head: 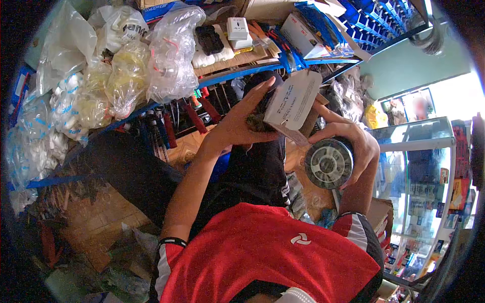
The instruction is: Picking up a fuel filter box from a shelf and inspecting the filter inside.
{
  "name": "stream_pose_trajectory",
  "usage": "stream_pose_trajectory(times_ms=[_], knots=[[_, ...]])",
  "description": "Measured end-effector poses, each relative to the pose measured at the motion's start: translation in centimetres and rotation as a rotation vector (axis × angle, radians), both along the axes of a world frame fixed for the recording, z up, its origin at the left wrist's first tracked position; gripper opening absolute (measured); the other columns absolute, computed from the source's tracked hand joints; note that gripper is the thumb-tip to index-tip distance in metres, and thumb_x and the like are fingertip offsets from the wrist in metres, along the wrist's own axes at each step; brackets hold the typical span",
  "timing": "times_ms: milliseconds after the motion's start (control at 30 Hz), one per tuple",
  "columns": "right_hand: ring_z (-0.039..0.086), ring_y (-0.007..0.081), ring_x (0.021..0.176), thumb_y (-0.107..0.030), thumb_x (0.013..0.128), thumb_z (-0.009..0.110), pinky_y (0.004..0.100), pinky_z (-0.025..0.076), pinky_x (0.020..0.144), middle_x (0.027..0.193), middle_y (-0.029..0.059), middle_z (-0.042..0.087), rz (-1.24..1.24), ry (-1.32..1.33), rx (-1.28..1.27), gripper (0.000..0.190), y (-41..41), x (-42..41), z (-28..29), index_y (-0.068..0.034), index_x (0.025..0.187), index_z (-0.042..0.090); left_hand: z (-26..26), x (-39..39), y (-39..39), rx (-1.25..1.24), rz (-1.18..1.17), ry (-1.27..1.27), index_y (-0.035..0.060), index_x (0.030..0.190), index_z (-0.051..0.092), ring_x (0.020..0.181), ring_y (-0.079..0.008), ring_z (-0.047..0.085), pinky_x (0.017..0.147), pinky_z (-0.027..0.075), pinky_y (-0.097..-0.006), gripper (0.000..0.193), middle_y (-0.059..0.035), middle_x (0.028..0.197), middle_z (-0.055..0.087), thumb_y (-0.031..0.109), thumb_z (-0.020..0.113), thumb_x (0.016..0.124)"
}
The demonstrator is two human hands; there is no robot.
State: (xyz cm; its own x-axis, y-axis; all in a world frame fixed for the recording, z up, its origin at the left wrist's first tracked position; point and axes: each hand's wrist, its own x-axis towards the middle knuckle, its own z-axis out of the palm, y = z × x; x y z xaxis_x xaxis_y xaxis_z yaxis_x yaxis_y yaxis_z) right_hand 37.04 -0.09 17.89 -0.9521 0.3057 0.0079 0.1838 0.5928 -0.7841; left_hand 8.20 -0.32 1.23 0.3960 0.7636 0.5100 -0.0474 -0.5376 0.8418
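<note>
My left hand (242, 121) is closed around the open cardboard box (293, 100), whose raised white flap bears print. Beside the box, my right hand (354, 146) grips a dark round canister-like filter (329, 163) with a ringed, holed end facing the camera. The fingertips of that hand also reach up to the box's lower right edge. Both things are held in the air in front of my body, just below the shelf edge. What is inside the box cannot be seen.
A blue-edged shelf (242, 74) crosses ahead, with clear plastic bags (174, 49), a white box (238, 28) and an opened carton (301, 36). Red-handled tools (195, 117) hang beneath it. To the right stands a glass display case (413, 140). Plastic bags (129, 272) lie on the floor.
</note>
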Motion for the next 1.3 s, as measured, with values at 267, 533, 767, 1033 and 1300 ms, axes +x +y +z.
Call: stream_pose_trajectory(times_ms=[267, 533, 767, 1033, 1300], knots=[[0.027, 0.0409, 0.156, -0.053, 0.040, 0.100, 0.0404, 0.028, 0.123, 0.164, 0.0397, 0.023, 0.077, 0.015, -0.042, 0.108, 0.9, -0.4, -0.1, 0.003, 0.126, 0.069, -1.1, 0.7, 2.1, -0.026, -0.151, -0.079, 0.0104, 0.167, 0.019, 0.148, -0.0286, 0.039, 0.123, 0.031, -0.0430, 0.131, -0.0166, 0.162, 0.040, 0.027, 0.100, 0.065], [0.032, 0.0492, 0.152, -0.066, 0.051, 0.095, 0.0458, 0.031, 0.121, 0.165, 0.0398, 0.020, 0.109, -0.064, -0.143, 0.108, 0.0, -1.5, -0.5, 0.001, 0.131, 0.066, -1.5, 1.4, 1.6, 0.046, 0.027, -0.095, 0.0090, 0.157, 0.040, 0.143, -0.0314, 0.046, 0.120, 0.037, -0.0430, 0.111, -0.0157, 0.151, 0.050, 0.015, 0.097, 0.062], [0.035, 0.0467, 0.151, -0.046, 0.049, 0.098, 0.0466, 0.036, 0.119, 0.166, 0.0354, 0.024, 0.010, -0.139, -0.055, 0.098, -1.7, -2.9, -0.2, -0.006, 0.132, 0.067, -1.7, 1.9, 1.5, 0.082, 0.090, -0.079, 0.0075, 0.155, 0.042, 0.141, -0.0308, 0.049, 0.120, 0.037, -0.0418, 0.107, -0.0156, 0.150, 0.051, 0.014, 0.096, 0.063], [0.052, 0.0409, 0.133, -0.039, 0.048, 0.098, 0.0440, 0.044, 0.110, 0.150, 0.0264, 0.042, -0.129, -0.193, -0.006, 0.095, -3.4, -2.6, -0.1, -0.006, 0.131, 0.067, -1.4, 1.9, 1.4, 0.087, 0.102, -0.027, 0.0059, 0.152, 0.044, 0.141, -0.0315, 0.050, 0.119, 0.037, -0.0420, 0.102, -0.0169, 0.147, 0.052, 0.018, 0.095, 0.065], [0.041, 0.0497, 0.146, -0.050, 0.052, 0.098, 0.0497, 0.036, 0.118, 0.162, 0.0387, 0.029, 0.008, -0.114, -0.050, 0.101, -1.5, -1.2, 2.3, -0.001, 0.134, 0.064, -1.4, 1.5, 1.3, 0.114, 0.079, -0.056, 0.0092, 0.151, 0.045, 0.138, -0.0360, 0.050, 0.118, 0.039, -0.0450, 0.102, -0.0159, 0.146, 0.053, 0.015, 0.094, 0.062]])
